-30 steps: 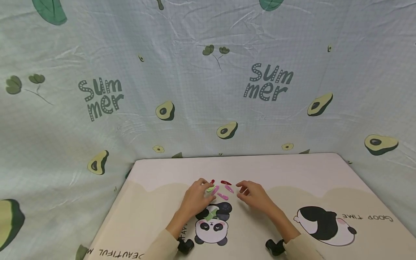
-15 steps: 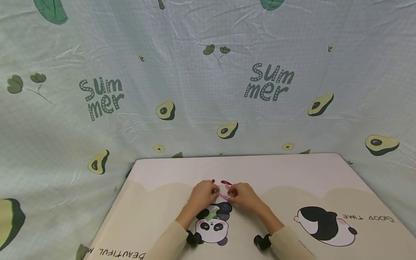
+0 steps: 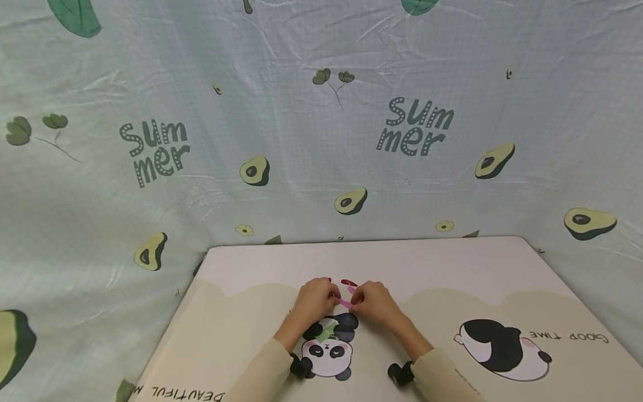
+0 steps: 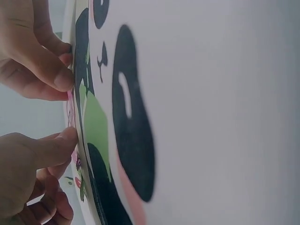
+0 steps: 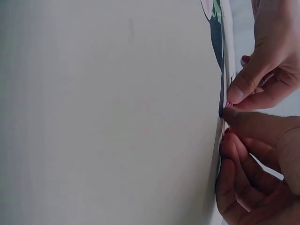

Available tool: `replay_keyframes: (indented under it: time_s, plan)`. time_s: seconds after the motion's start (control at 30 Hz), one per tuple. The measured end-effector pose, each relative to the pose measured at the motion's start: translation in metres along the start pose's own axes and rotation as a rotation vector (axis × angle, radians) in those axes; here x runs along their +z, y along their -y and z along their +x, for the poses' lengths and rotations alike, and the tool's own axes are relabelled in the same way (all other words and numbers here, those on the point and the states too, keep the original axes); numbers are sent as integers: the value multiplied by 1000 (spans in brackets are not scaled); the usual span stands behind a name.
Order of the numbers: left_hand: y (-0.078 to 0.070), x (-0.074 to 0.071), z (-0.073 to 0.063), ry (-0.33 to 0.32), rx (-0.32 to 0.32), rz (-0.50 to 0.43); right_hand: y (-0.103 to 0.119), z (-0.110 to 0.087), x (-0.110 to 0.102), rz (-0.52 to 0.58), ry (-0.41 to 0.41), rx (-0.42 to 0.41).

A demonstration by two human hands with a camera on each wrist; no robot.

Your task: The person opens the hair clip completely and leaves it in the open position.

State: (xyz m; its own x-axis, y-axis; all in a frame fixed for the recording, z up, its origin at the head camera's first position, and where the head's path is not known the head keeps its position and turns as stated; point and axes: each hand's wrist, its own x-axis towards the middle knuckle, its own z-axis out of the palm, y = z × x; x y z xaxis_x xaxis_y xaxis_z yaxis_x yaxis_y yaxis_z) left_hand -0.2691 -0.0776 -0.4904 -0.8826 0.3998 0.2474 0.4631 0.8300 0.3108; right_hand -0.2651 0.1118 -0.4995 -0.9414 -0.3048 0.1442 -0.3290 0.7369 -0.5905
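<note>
Small snap hair clips lie in the middle of the table, between and beyond the two hands. The left hand (image 3: 317, 298) pinches the left end of a pink hair clip (image 3: 345, 304) with thumb and fingertips, and the right hand (image 3: 375, 302) has its thumb and fingers on the right end. In the left wrist view the pink clip (image 4: 71, 108) spans the gap between both sets of fingertips. A second pink hair clip (image 3: 351, 290) lies just behind, partly covered by the right hand. A red hair clip (image 3: 349, 282) is farther back. Other clips are mostly hidden by the left hand.
The table (image 3: 427, 262) has a light cover printed with a panda (image 3: 327, 357) in front of the hands and a dog (image 3: 504, 350) at the right. Behind it hangs a curtain (image 3: 301, 123) with avocado prints. Black wrist cameras (image 3: 400, 374) sit under both wrists.
Both hands have moved inward from either side of the clips, and their fingertips have closed on the pink hair clip. The left hand now covers the green clip. Little differs over the last half second.
</note>
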Motion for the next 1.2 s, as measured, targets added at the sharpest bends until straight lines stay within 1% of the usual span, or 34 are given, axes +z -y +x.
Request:
replay_keyframes:
  time_s: [0.23, 0.4, 0.6, 0.73, 0.87, 0.97, 1.07, 1.2]
  plan:
    - [0, 3, 0, -6, 11, -3, -2, 1, 2, -16, -19, -13]
    - [0, 1, -3, -43, 26, -9, -2, -1, -1, 9, -24, -37]
    - [-1, -7, -7, -108, 24, -85, -3, -4, -16, 68, -33, -88]
    - [-6, -13, -8, -118, 15, -137, -4, -7, -26, 90, -33, -111]
    - [-13, -17, -10, -127, 5, -187, -4, -13, -37, 129, -45, -135]
    - [-19, -20, -11, -164, 18, -213, -3, -19, -45, 171, -57, -143]
    - [-25, -22, -11, -225, 47, -230, -3, -24, -51, 206, -83, -147]
    - [-32, -25, -10, -301, 69, -270, -1, -29, -59, 227, -154, -183]
